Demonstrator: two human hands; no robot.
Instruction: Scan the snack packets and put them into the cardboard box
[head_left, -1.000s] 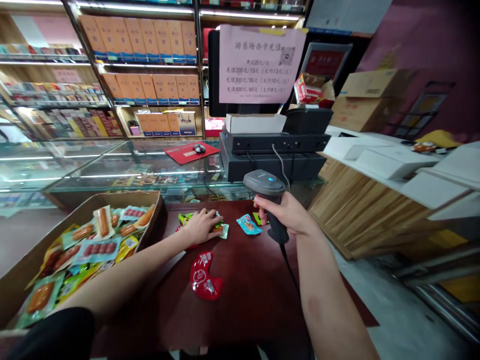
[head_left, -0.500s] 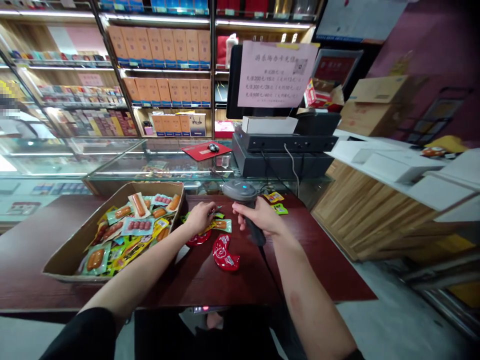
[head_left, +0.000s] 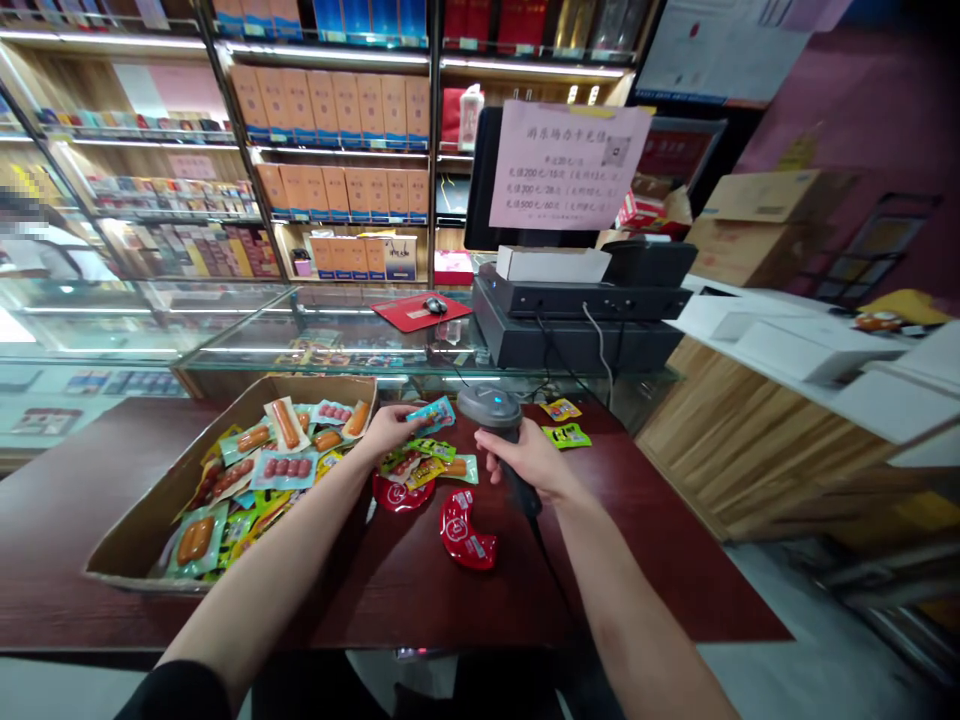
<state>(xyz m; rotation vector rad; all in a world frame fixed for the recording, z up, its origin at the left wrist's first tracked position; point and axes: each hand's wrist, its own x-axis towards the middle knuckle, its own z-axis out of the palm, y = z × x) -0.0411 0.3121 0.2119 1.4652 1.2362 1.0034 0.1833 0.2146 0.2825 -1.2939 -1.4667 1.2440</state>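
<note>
My left hand (head_left: 394, 432) is closed on the edge of a small blue snack packet (head_left: 433, 416), tilted above a heap of snack packets. In the heap lie a green packet (head_left: 429, 448), a clear sausage packet (head_left: 461, 468) and a shiny red curved packet (head_left: 405, 492). A second red curved packet (head_left: 465, 532) lies nearer to me. My right hand (head_left: 529, 460) is wrapped round the handle of a dark barcode scanner (head_left: 491, 408), a blue light showing on top. The scanner's head is just right of the blue packet.
A cardboard box (head_left: 142, 572) of sausage packets stands at the left of the brown table (head_left: 600, 590). A yellow packet (head_left: 561, 409) and a green packet (head_left: 568, 436) lie right of the scanner. Behind are a glass counter (head_left: 330, 320) and a monitor (head_left: 484, 180). A person (head_left: 56, 245) is at far left.
My left hand has lifted the blue packet off the heap and turned it into view beside the scanner. My right hand still holds the scanner. The camera view has shifted slightly.
</note>
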